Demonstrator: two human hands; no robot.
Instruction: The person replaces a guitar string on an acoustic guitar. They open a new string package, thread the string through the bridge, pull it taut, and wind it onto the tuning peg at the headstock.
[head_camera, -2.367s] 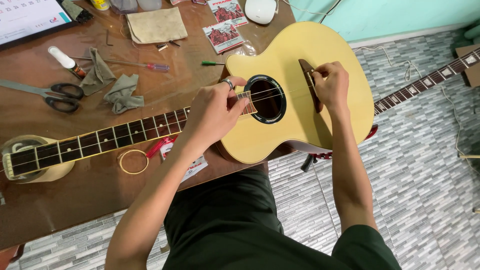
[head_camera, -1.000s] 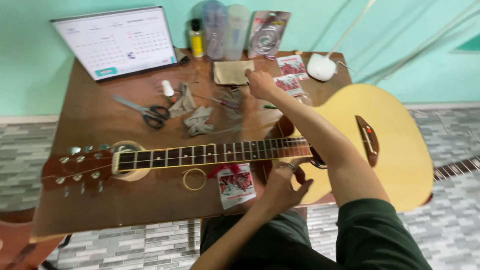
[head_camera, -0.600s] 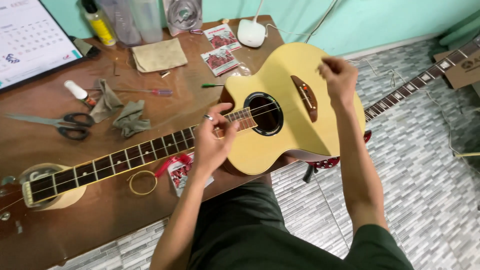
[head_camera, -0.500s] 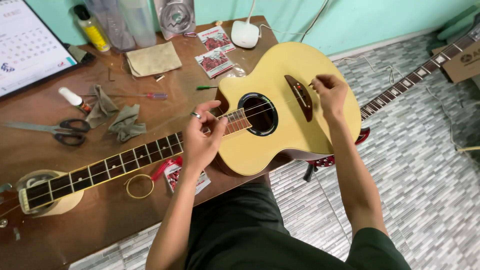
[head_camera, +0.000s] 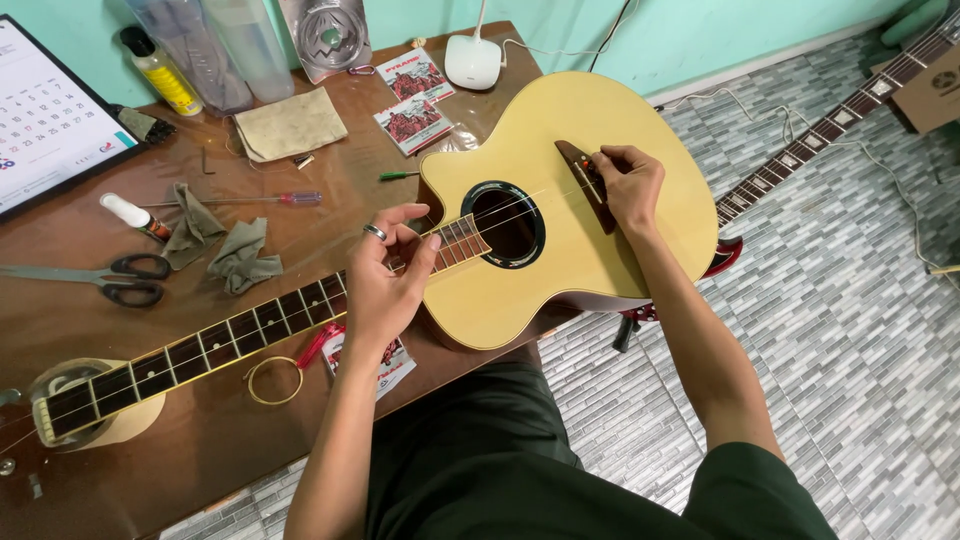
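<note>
Left hand (head_camera: 385, 285) pinches a thin string over the fretboard (head_camera: 250, 335); right hand (head_camera: 628, 185) curls its fingertips onto the bridge (head_camera: 580, 165) of the pale guitar (head_camera: 570, 250), flat on the table (head_camera: 200, 440). Behind: clear cups (head_camera: 225, 45), yellow bottle (head_camera: 160, 70), two red square packets (head_camera: 415, 95).

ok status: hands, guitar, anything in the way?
Left hand pinching string over fretboard. Right hand on bridge. Acoustic guitar flat on table. Nothing blocking.
</note>
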